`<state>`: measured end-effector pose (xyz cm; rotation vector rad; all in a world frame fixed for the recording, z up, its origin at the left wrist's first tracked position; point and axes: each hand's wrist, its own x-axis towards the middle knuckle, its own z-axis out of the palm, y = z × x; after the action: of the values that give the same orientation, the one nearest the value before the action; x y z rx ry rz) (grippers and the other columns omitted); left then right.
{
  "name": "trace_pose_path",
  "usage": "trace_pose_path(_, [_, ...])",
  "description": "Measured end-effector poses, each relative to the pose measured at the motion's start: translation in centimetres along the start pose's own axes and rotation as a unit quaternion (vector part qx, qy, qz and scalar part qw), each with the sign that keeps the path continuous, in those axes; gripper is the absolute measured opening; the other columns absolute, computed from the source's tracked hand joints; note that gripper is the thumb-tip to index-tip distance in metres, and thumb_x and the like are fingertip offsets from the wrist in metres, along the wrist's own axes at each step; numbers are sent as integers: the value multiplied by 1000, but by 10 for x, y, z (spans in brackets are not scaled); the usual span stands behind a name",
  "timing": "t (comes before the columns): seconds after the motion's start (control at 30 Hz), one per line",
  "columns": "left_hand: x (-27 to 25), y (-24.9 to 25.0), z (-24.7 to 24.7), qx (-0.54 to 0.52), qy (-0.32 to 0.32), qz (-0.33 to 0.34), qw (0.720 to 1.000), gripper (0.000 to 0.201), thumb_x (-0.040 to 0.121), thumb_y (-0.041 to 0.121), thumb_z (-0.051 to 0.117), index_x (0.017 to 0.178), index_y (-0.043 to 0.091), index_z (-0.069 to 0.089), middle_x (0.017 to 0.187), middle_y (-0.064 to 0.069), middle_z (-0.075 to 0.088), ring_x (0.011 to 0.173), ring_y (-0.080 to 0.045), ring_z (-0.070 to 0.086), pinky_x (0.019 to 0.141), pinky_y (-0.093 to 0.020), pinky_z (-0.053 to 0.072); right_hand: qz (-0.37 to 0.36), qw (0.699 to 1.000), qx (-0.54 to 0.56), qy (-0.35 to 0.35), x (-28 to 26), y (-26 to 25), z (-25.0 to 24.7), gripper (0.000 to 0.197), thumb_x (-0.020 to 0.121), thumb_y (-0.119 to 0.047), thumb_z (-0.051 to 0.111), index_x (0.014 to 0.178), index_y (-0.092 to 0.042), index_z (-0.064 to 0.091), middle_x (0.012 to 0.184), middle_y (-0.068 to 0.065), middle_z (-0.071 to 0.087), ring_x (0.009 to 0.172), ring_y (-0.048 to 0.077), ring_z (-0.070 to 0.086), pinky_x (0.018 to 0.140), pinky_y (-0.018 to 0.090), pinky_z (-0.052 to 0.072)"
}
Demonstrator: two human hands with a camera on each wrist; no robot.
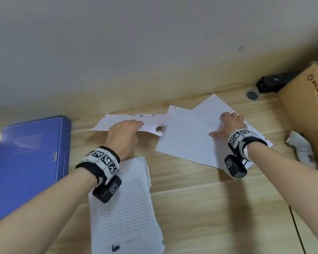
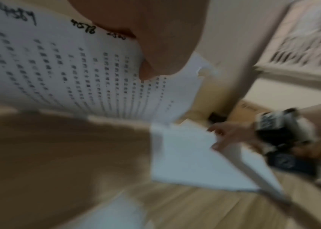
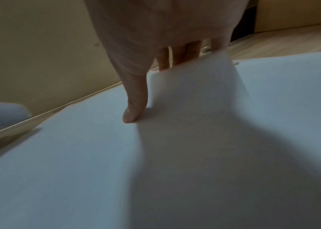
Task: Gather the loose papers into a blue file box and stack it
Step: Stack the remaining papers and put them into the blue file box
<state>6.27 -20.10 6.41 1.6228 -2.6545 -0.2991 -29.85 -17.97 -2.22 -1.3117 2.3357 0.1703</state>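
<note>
Both hands are engaged on paper: my left hand (image 1: 124, 133) pinches the torn sheet (image 1: 121, 123) by its near edge, fingers curled over the top and thumb beneath, lifting it off the desk (image 1: 200, 208), while my right hand (image 1: 228, 125) lies spread, thumb out flat, with fingertips hooked over the far edge of the blank sheets (image 1: 187, 136). Nearest me, the printed form stack (image 1: 125, 208) lies fanned and unattended under my left wrist. Risk one: the torn sheet is ragged along its far edge and already notched at one corner, so pulling it by one edge is likely to extend the tear. Risk two: the blank sheets overlap at different angles, so dragging them by fingertips alone could slide only the top sheet and leave the lower one behind, or crease them. Risk three: my left forearm crosses the form stack and could scatter it further. To my left, the blue file box (image 1: 29, 162) lies flat and appears closed, well apart from every sheet, so nothing is filed yet. Farther right stands a cardboard carton (image 1: 305, 99).
</note>
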Motion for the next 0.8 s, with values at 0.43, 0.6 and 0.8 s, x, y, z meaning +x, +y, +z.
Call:
trace_pose_path(0.43, [19, 68, -27, -409, 26, -192, 892, 26, 99, 12, 38, 103, 16, 63, 90, -1, 71, 78, -24, 69, 60, -32, 51, 76, 983, 164, 43, -12, 71, -26, 70, 70, -33, 83, 127, -9, 51, 120, 15, 57, 102, 34, 59, 82, 39, 48])
trace_pose_path(0.6, [-5, 62, 17, -502, 2, -267, 823, 25, 99, 9, 42, 98, 15, 66, 92, 5, 70, 84, -17, 68, 64, -25, 53, 144, 977, 158, 14, -22, 89, -8, 83, 70, -37, 83, 131, -3, 39, 129, 18, 46, 114, 40, 54, 77, 41, 42])
trace_pose_path(0.8, [-57, 56, 79, -453, -86, -306, 833, 26, 92, 7, 40, 92, 11, 66, 93, -11, 74, 83, -31, 70, 68, -31, 53, 124, 978, 166, -24, -35, 90, -2, 49, 63, -49, 69, 95, -14, 60, 98, 16, 64, 96, 36, 58, 76, 38, 53])
